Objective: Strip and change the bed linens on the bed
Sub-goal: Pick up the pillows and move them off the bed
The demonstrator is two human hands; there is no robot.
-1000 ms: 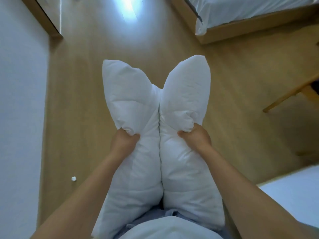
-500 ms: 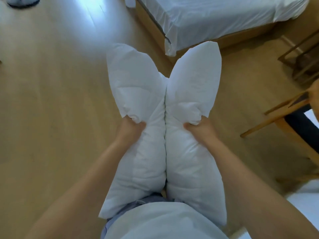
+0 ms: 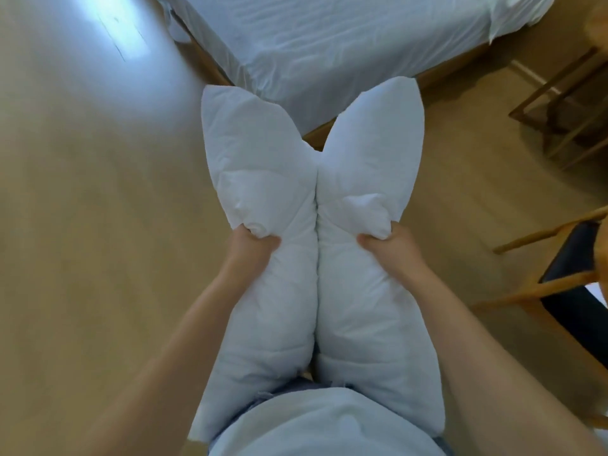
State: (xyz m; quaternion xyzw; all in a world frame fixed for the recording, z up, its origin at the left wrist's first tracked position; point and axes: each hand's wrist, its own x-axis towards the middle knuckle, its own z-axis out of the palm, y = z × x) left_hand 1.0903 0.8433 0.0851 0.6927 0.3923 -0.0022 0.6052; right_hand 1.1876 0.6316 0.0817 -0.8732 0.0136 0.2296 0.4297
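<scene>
Pillow [image 3: 273, 291] squeezed mid-length by left hand [image 3: 251, 250] and right hand [image 3: 391, 250], both fists dug into stuffing, over floor [image 3: 98, 225] near bed [image 3: 345, 37]. Probably light, squishy, floppy; best grabbed deep at sides.

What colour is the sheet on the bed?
White, plain, no pattern: sheet on the bed, head view.
</scene>
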